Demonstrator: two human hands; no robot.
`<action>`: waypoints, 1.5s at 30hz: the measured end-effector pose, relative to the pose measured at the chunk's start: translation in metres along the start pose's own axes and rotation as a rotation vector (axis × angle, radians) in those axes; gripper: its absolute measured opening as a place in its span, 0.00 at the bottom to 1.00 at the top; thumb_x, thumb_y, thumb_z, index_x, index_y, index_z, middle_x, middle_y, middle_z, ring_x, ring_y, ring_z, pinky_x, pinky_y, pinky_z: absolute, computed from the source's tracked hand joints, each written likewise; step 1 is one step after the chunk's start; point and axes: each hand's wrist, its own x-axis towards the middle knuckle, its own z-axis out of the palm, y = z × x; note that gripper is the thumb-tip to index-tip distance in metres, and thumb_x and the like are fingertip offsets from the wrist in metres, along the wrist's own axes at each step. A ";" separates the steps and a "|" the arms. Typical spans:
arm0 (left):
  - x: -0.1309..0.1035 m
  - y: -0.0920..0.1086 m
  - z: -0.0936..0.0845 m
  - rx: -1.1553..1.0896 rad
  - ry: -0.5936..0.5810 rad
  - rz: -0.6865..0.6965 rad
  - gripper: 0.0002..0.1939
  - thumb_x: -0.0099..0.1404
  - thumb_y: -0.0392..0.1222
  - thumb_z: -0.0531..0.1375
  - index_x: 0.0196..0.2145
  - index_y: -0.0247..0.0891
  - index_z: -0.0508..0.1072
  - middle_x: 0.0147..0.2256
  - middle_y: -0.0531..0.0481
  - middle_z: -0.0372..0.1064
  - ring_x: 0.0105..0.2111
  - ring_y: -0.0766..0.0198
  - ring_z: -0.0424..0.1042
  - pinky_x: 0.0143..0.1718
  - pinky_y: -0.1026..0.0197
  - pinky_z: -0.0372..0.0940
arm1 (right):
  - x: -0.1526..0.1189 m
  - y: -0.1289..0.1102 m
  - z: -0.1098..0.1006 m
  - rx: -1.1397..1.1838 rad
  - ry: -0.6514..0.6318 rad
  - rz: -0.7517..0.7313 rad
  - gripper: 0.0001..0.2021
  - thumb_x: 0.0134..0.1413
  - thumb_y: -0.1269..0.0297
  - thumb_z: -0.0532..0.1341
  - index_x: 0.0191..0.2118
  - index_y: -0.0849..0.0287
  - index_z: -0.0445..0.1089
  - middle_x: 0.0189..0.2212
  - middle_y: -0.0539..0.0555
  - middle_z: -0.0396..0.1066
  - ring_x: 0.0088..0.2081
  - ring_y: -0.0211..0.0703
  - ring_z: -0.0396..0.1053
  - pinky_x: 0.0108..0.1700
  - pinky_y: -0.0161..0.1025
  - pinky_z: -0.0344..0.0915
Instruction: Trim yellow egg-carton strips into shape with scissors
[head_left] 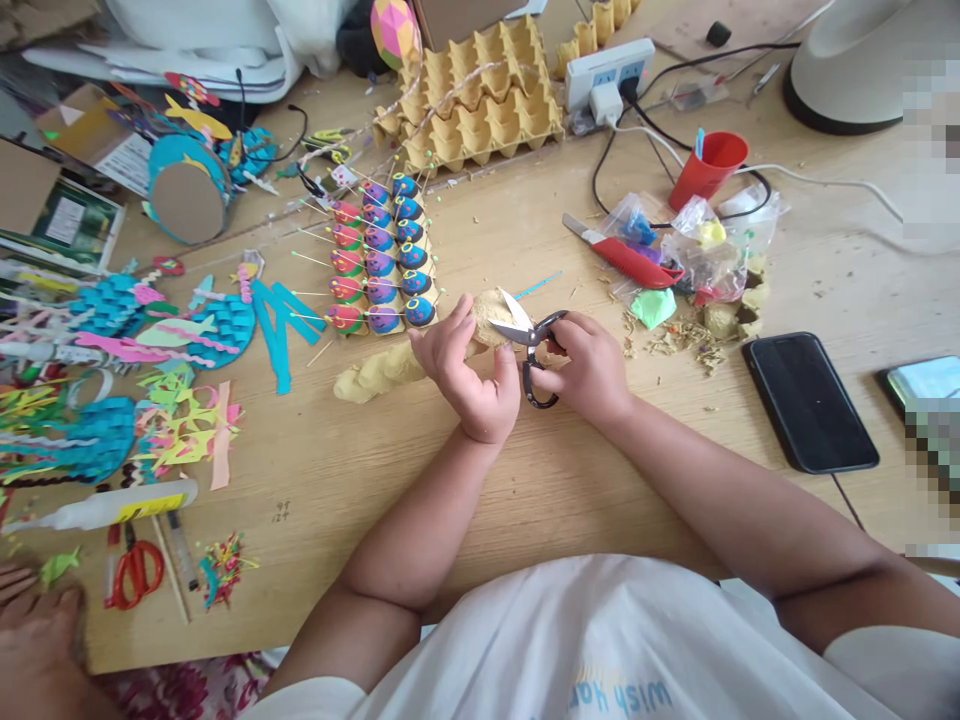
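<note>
A white shirt [585, 640] was closest, and past it, over the table [337, 560], the bent fingers of the left hand [480, 385] gripped a tan egg-box piece [489, 308] while the curled fingers of the right hand [592, 365] held black scissors [532, 338], blades apart, right at it.

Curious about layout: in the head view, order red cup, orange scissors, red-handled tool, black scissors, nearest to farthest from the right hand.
1. Black scissors: in the right hand.
2. Red-handled tool: just beyond it.
3. Red cup: farther beyond, right.
4. Orange scissors: far left.
</note>
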 end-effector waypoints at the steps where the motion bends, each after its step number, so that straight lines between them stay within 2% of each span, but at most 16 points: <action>1: 0.000 0.000 0.000 0.001 0.000 -0.003 0.22 0.76 0.46 0.53 0.64 0.41 0.58 0.63 0.32 0.71 0.67 0.50 0.69 0.73 0.36 0.52 | 0.000 0.000 0.000 -0.004 0.005 0.002 0.20 0.63 0.41 0.64 0.35 0.55 0.72 0.30 0.54 0.71 0.33 0.46 0.67 0.35 0.42 0.59; 9: 0.004 0.001 -0.001 0.013 0.061 0.114 0.19 0.77 0.45 0.55 0.62 0.41 0.61 0.59 0.35 0.74 0.63 0.52 0.72 0.71 0.38 0.58 | 0.002 0.004 0.002 0.108 0.014 0.047 0.26 0.68 0.38 0.60 0.29 0.54 0.65 0.26 0.52 0.67 0.29 0.42 0.63 0.32 0.41 0.55; 14: 0.005 0.001 0.000 0.004 0.075 0.148 0.19 0.76 0.45 0.56 0.62 0.42 0.62 0.57 0.37 0.76 0.62 0.52 0.73 0.67 0.40 0.62 | 0.003 0.003 0.001 0.152 0.090 0.042 0.22 0.67 0.40 0.62 0.34 0.53 0.65 0.31 0.53 0.68 0.34 0.45 0.66 0.36 0.43 0.61; 17: 0.004 -0.001 0.000 -0.035 0.069 0.146 0.20 0.76 0.43 0.57 0.63 0.42 0.62 0.59 0.37 0.75 0.63 0.52 0.72 0.69 0.39 0.59 | 0.001 0.003 0.004 0.132 0.089 -0.037 0.20 0.65 0.41 0.63 0.39 0.53 0.64 0.39 0.58 0.72 0.41 0.51 0.69 0.43 0.48 0.67; 20: 0.003 -0.002 0.000 -0.043 0.045 0.125 0.21 0.76 0.44 0.56 0.63 0.41 0.61 0.61 0.36 0.74 0.65 0.51 0.70 0.71 0.39 0.56 | -0.002 0.003 0.007 0.100 0.043 -0.081 0.18 0.63 0.45 0.63 0.45 0.54 0.64 0.44 0.61 0.72 0.46 0.56 0.70 0.49 0.53 0.69; 24: 0.003 -0.002 -0.001 -0.048 0.042 0.120 0.20 0.76 0.44 0.56 0.63 0.41 0.61 0.61 0.36 0.74 0.65 0.51 0.70 0.72 0.38 0.53 | -0.002 0.005 0.007 0.085 -0.013 -0.107 0.17 0.60 0.49 0.65 0.45 0.55 0.66 0.43 0.60 0.73 0.44 0.54 0.70 0.47 0.50 0.70; 29: 0.004 0.001 -0.002 -0.071 0.069 0.150 0.21 0.75 0.41 0.57 0.63 0.42 0.63 0.60 0.38 0.75 0.64 0.53 0.71 0.73 0.38 0.53 | -0.001 0.005 0.003 0.080 -0.009 -0.124 0.17 0.60 0.46 0.64 0.42 0.55 0.67 0.40 0.59 0.74 0.40 0.52 0.71 0.43 0.48 0.69; 35: 0.006 0.002 -0.002 0.037 0.068 0.152 0.20 0.77 0.44 0.54 0.63 0.40 0.62 0.58 0.36 0.76 0.62 0.52 0.74 0.68 0.39 0.61 | -0.002 0.003 0.001 0.010 0.024 -0.168 0.20 0.59 0.46 0.64 0.47 0.57 0.69 0.45 0.62 0.75 0.46 0.58 0.72 0.48 0.53 0.71; 37: 0.006 0.003 -0.002 0.021 0.070 0.147 0.20 0.76 0.43 0.55 0.63 0.40 0.62 0.58 0.36 0.76 0.62 0.52 0.73 0.68 0.40 0.61 | -0.003 0.003 0.002 -0.010 0.018 -0.152 0.20 0.59 0.46 0.64 0.48 0.57 0.70 0.46 0.63 0.75 0.47 0.59 0.72 0.49 0.54 0.71; 41: 0.005 0.003 -0.001 -0.045 0.078 0.145 0.20 0.75 0.39 0.57 0.62 0.41 0.63 0.59 0.38 0.76 0.63 0.53 0.72 0.72 0.39 0.54 | -0.003 0.002 0.002 -0.044 0.028 -0.111 0.17 0.60 0.47 0.64 0.42 0.56 0.69 0.41 0.60 0.75 0.42 0.54 0.71 0.44 0.49 0.69; 45: 0.003 0.002 -0.002 -0.039 0.051 0.118 0.20 0.75 0.41 0.56 0.62 0.41 0.62 0.61 0.36 0.74 0.65 0.51 0.70 0.74 0.37 0.50 | -0.002 0.001 0.001 -0.073 0.038 -0.054 0.15 0.59 0.49 0.65 0.34 0.54 0.66 0.33 0.55 0.72 0.36 0.48 0.68 0.38 0.44 0.63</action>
